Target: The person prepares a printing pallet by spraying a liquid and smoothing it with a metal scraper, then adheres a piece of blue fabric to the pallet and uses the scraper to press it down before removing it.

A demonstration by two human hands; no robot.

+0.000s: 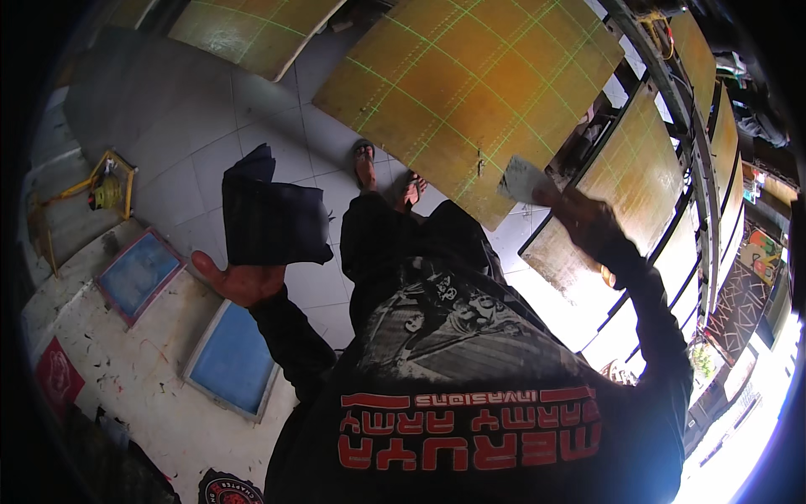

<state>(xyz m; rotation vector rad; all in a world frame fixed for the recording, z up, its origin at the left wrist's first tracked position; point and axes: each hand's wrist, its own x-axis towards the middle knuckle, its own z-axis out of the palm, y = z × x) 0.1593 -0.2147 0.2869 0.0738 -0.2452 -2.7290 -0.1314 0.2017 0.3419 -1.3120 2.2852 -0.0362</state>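
Observation:
On the left, my left hand point(243, 281) carries dark folded cloth pieces point(275, 223). They cover its fingers, and the thumb sticks out to the side. Over on the right, my right hand point(583, 218) grips a small flat grey-white piece point(522, 180). Its kind cannot be made out; it points toward the near corner of a yellow-brown board point(470, 92). That board is marked with green grid lines. Whether the grey-white piece touches the board cannot be told.
Behind it to the right, more marked boards point(625, 172) stand along a dark metal rail point(701, 160). At left, two blue mesh screens in frames point(231, 357) lie on a stained white tabletop point(159, 403). A yellow frame point(130, 181) is beyond them. Another board point(243, 34) stands at far left.

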